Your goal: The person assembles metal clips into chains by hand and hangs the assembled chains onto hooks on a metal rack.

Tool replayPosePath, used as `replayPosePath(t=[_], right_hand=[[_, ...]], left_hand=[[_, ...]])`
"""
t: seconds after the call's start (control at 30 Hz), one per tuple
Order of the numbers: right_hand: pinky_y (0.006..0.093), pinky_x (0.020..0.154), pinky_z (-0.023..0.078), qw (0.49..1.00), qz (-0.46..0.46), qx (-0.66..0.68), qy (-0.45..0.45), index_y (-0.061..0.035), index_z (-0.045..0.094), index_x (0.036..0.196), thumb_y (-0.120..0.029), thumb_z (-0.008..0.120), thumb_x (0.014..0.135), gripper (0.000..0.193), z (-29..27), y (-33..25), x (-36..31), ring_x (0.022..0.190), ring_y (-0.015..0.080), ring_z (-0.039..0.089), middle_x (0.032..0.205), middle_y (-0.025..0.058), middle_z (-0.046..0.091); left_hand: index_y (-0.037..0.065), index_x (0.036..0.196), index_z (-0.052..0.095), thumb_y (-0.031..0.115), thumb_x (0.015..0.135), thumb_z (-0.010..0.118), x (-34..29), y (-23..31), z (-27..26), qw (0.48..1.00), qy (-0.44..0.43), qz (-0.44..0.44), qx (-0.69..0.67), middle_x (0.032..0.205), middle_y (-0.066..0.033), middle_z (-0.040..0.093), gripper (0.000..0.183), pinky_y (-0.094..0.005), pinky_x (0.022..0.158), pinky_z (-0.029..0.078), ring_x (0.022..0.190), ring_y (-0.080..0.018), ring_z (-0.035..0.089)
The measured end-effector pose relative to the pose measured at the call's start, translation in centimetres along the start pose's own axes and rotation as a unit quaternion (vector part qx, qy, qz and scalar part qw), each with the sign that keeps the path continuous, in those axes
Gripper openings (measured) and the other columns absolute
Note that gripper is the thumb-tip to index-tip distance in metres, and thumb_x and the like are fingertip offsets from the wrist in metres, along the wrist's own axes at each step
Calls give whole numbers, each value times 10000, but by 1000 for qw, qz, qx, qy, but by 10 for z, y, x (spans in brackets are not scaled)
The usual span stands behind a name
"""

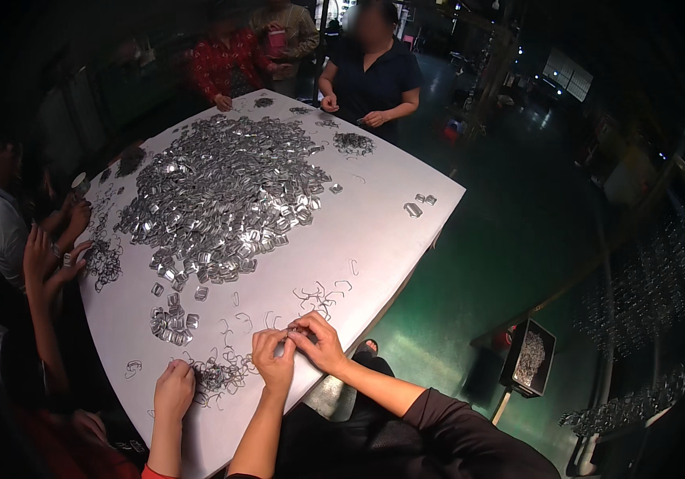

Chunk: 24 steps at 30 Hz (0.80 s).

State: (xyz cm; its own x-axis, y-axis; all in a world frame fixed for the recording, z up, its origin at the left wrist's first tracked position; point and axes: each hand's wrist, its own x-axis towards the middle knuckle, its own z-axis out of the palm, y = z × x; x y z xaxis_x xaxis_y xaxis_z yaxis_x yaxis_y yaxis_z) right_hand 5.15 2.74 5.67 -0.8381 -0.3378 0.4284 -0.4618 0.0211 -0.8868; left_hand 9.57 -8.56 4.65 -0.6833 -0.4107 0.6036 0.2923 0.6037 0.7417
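Note:
My left hand [273, 357] and my right hand [318, 342] meet over the near edge of the white table, fingertips pinched together. Whatever is between them is too small and covered to make out. Just beyond lies a loose scatter of thin bent wire pieces [318, 297]. A denser tangle of wire pieces [219, 375] is left of my left hand, with a co-worker's hand [175, 389] from a red sleeve beside it. Farther off, a small cluster of shiny rectangular metal pieces [173, 321] sits apart from the large heap of metal pieces [223, 188].
The white table [382, 231] has its right edge near my right arm. Co-workers stand along the far and left sides, one in a dark shirt [374, 76]. A few metal pieces [413, 210] lie near the right corner. On the green floor at right stands a black bin [546, 351].

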Motion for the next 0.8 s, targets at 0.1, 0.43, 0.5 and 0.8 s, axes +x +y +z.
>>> replayPosePath(t=[0.1,0.43,0.5,0.8], right_hand=[[243,722,471,996,33,71,37,17,610,884,-44,666,801,117,11,12,-3,792,142,564,850,66,555],[188,656,461,958,153,238,43,12,596,915,-100,601,886,116,5,38,-10,717,61,553,824,15,603],[191,650,459,960,164,222,47,2,588,900,-115,594,894,117,6,36,-9,698,57,545,786,11,594],[194,634,440,957,167,233,43,-8,576,910,-88,576,898,81,1,39,-9,686,59,526,762,3,582]], left_hand=[[30,794,632,-15,660,692,-1,-4,-2,1000,3,0,28,777,-78,604,153,-338,669,458,760,-243,563],[57,862,665,80,716,709,-2,-9,2,997,-13,16,81,787,-50,608,154,-349,667,426,749,-227,555],[62,877,670,81,719,707,-2,-9,2,996,-6,8,89,787,-46,608,164,-346,667,425,750,-222,555],[122,946,689,108,718,709,1,-3,2,994,-11,32,103,797,-10,618,229,-326,672,415,764,-190,565]])
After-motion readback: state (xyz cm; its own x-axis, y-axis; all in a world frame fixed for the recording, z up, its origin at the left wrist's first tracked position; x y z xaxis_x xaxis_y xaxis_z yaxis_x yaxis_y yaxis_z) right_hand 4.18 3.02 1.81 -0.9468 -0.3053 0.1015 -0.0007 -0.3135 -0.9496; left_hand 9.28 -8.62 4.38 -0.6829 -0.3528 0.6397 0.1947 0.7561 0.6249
